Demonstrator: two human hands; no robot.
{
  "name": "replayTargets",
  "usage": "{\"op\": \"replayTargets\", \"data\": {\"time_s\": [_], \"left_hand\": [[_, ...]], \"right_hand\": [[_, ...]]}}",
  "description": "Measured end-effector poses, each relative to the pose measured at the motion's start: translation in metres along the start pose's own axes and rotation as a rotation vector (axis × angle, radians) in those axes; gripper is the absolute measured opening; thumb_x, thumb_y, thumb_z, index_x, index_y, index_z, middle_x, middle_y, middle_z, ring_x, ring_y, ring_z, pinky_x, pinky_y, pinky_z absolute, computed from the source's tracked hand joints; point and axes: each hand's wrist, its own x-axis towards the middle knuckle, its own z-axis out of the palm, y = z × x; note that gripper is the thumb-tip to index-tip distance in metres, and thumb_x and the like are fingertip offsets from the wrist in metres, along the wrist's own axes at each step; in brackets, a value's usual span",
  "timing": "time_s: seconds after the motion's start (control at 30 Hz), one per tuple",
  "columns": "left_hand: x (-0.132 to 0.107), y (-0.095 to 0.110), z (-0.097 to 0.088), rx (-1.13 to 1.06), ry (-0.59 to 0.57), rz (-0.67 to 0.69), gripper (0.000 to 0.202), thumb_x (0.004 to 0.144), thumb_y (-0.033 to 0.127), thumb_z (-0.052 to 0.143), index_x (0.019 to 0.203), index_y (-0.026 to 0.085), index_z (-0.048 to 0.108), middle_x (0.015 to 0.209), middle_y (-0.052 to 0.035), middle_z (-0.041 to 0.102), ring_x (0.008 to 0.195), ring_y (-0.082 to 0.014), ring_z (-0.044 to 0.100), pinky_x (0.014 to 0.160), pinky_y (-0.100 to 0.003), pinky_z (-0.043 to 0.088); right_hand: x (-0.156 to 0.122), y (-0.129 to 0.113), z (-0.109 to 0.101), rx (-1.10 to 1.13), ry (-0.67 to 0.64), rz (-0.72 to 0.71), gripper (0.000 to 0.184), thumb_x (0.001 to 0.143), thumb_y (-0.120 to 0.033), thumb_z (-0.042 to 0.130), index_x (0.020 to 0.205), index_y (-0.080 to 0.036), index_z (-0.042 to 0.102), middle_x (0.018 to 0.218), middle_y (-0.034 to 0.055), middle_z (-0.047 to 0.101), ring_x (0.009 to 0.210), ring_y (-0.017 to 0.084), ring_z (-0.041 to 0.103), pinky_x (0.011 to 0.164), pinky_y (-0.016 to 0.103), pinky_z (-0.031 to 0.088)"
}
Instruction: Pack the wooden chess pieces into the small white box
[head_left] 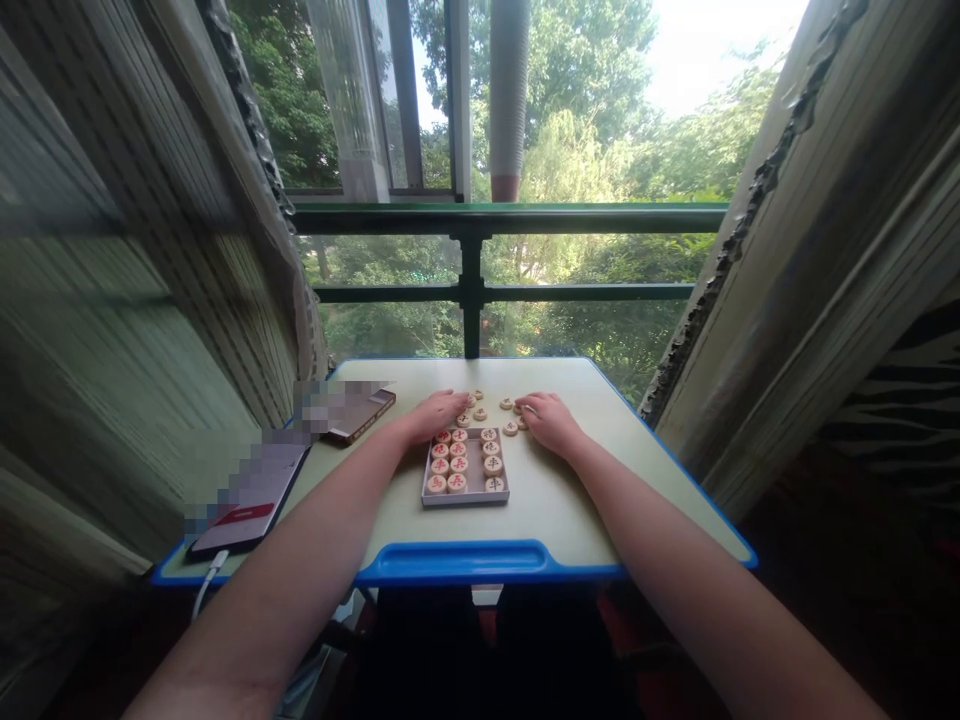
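Note:
A small grey tray (pixel 466 496) lies on the pale table (pixel 570 500) and holds several round wooden chess pieces with red and black marks. More loose pieces (pixel 480 412) lie just beyond it. My left hand (pixel 435 413) rests at the tray's far left corner, fingers curled over loose pieces. My right hand (pixel 547 418) sits to the tray's far right, fingers bent and pinched on a loose piece (pixel 511 427).
A phone (pixel 251 500) with a white cable lies at the table's left edge, a second flat brown box (pixel 360 412) behind it. The blue-rimmed table stands against a green window railing (pixel 480 220), with curtains close on both sides.

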Motion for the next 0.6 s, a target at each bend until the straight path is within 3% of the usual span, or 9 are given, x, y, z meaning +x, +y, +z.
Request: {"op": "replayTargets", "data": {"time_s": [0.1, 0.37, 0.5, 0.6], "left_hand": [[0.002, -0.002, 0.002, -0.014, -0.027, 0.008, 0.055, 0.087, 0.05, 0.026, 0.117, 0.018, 0.059, 0.13, -0.0077, 0.052, 0.124, -0.0244, 0.041, 0.107, -0.037, 0.025], [0.001, -0.007, 0.006, -0.079, 0.12, 0.024, 0.056, 0.087, 0.049, 0.026, 0.106, 0.016, 0.067, 0.12, -0.0108, 0.059, 0.119, -0.0277, 0.044, 0.104, -0.041, 0.03], [-0.002, -0.005, 0.002, -0.088, 0.098, 0.107, 0.047, 0.085, 0.041, 0.032, 0.094, 0.016, 0.071, 0.118, -0.01, 0.06, 0.11, -0.0246, 0.051, 0.101, -0.038, 0.035], [-0.006, -0.005, 0.002, -0.025, 0.077, 0.138, 0.033, 0.076, 0.03, 0.045, 0.09, 0.019, 0.073, 0.116, -0.0067, 0.062, 0.113, -0.0253, 0.049, 0.103, -0.039, 0.032]], "right_hand": [[0.0, 0.0, 0.001, 0.009, -0.003, 0.016, 0.034, 0.086, -0.021, 0.038, 0.106, -0.02, 0.065, 0.113, 0.0053, 0.062, 0.105, 0.021, 0.05, 0.094, 0.031, 0.034], [-0.001, 0.0, -0.003, 0.022, 0.018, 0.081, 0.04, 0.082, -0.012, 0.036, 0.11, -0.02, 0.064, 0.118, 0.0046, 0.059, 0.106, 0.022, 0.048, 0.093, 0.03, 0.035], [-0.002, 0.001, -0.009, 0.026, 0.06, 0.164, 0.041, 0.08, -0.009, 0.036, 0.109, -0.017, 0.064, 0.115, 0.0069, 0.06, 0.106, 0.021, 0.049, 0.092, 0.03, 0.036], [-0.003, 0.001, -0.01, 0.034, 0.059, 0.176, 0.04, 0.08, -0.011, 0.036, 0.107, -0.016, 0.065, 0.113, 0.0076, 0.06, 0.105, 0.022, 0.05, 0.091, 0.03, 0.036]]}}
